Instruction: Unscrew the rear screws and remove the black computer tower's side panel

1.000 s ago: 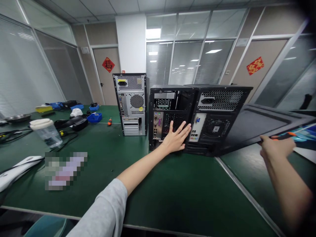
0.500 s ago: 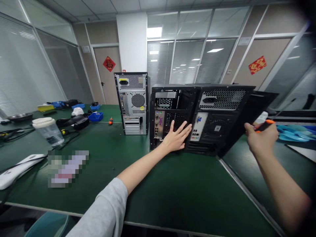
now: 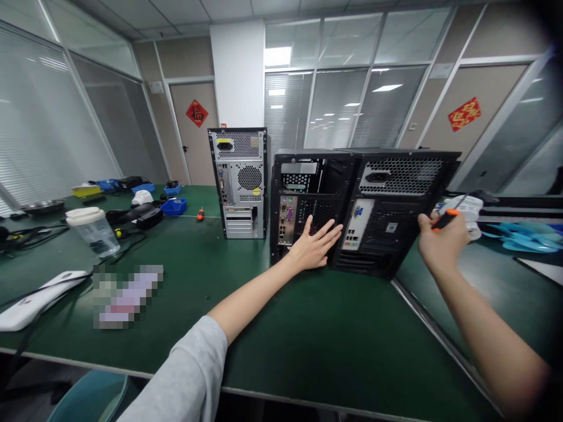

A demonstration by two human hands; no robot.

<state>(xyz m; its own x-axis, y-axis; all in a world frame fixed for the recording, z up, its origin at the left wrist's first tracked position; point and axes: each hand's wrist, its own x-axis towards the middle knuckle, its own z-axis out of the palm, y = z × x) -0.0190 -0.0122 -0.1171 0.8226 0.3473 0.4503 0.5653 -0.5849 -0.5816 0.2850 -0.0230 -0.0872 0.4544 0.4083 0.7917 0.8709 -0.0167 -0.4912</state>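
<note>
Two black computer towers stand side by side with their backs facing me, the left tower (image 3: 332, 176) with an opening at its top and the right tower (image 3: 382, 202) with a power socket. My left hand (image 3: 310, 246) is open, its fingers spread flat against the left tower's back, near the seam between the two. My right hand (image 3: 444, 240) is closed around a screwdriver (image 3: 447, 219) with an orange and black handle, its shaft pointing up and right. The right thumb is at the right tower's outer rear edge. A silver-backed tower (image 3: 244, 181) stands apart to the left.
On the green table (image 3: 211, 346) are a small orange screwdriver (image 3: 200, 214), blue bins (image 3: 173, 206), a clear jar (image 3: 94, 231) with a white lid and a white device (image 3: 41, 299) with cables. Light-blue items (image 3: 521, 235) lie at the right. A teal bin (image 3: 92, 398) is below the table edge.
My right hand has moved left with the screwdriver. The dark side panel that stuck out at the right tower now sits in against its side. My left hand stays put.
</note>
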